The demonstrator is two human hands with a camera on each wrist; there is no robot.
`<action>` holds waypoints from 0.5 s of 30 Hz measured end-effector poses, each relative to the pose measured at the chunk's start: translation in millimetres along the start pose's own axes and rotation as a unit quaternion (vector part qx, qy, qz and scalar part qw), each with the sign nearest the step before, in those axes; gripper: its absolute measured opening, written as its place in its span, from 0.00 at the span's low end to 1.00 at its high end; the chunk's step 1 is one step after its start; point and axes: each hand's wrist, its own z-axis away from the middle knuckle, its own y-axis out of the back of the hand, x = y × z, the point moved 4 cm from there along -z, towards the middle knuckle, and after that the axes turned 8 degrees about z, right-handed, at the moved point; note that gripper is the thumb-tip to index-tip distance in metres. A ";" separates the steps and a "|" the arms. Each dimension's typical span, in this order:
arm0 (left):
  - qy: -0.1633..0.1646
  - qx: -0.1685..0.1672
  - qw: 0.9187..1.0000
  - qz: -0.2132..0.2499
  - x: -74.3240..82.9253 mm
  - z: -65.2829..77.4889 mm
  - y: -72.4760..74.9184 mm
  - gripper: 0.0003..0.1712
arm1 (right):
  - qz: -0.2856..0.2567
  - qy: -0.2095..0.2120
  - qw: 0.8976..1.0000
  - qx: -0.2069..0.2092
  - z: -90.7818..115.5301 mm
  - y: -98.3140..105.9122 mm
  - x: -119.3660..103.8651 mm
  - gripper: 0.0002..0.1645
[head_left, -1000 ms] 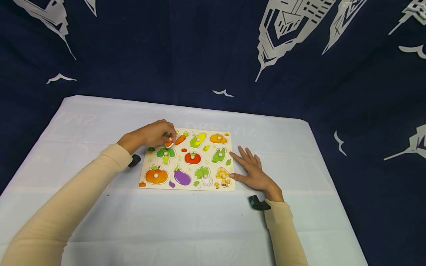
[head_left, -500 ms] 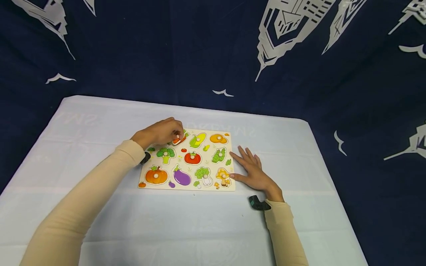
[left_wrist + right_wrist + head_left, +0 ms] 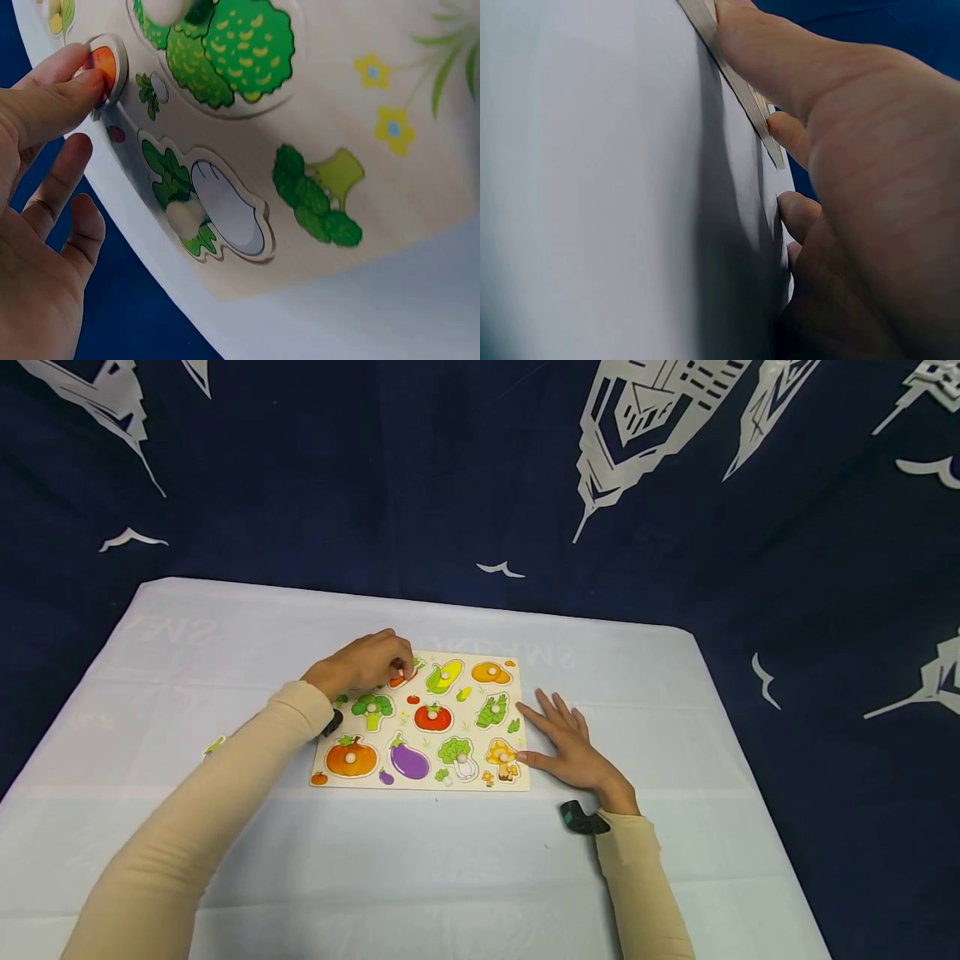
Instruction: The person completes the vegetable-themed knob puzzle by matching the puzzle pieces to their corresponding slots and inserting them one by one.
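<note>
A wooden vegetable puzzle board point(image 3: 390, 714) lies flat on the table. At its top edge, left of the corn piece point(image 3: 446, 677), my left hand point(image 3: 363, 662) pinches an orange carrot piece point(image 3: 396, 681). The left wrist view shows the thumb and forefinger on this carrot piece point(image 3: 105, 66), which sits tilted at its place on the board; its knob is hidden. Nearby is a white radish piece point(image 3: 225, 206), set in the board. My right hand point(image 3: 566, 743) is spread at the board's right side, with thumb and forefinger touching its edge.
Tomato point(image 3: 432, 717), eggplant point(image 3: 408, 760), pumpkin point(image 3: 351, 758) and several other knobbed pieces sit in the board. A small yellow-green thing point(image 3: 214, 745) shows on the white table point(image 3: 420, 877), partly behind the left sleeve. A dark blue curtain point(image 3: 337, 485) hangs behind.
My left hand has moved right with the carrot piece, from beside the carrot picture onto it. It has barely shifted over the last half second. My right hand has stayed still.
</note>
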 end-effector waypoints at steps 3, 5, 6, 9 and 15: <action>0.002 0.001 1.000 -0.005 0.1 -0.8 -1.2 0.11 | 0.002 -0.003 1.000 -0.001 -0.3 -0.1 0.4 0.50; 0.002 0.001 1.000 -0.007 0.2 -1.0 -1.6 0.11 | 0.002 -0.003 1.000 0.001 -0.5 -0.2 0.4 0.50; 0.000 0.000 1.000 -0.008 0.1 -1.0 -1.9 0.11 | 0.000 -0.002 1.000 0.001 -0.5 -0.3 0.5 0.50; -0.006 -0.003 1.000 -0.012 1.1 -0.6 -2.5 0.10 | 0.000 0.002 1.000 0.004 -0.4 -0.5 0.1 0.50; -0.001 0.002 1.000 -0.016 0.2 -2.9 -4.4 0.10 | 0.007 0.003 1.000 0.006 -0.5 -0.7 0.1 0.51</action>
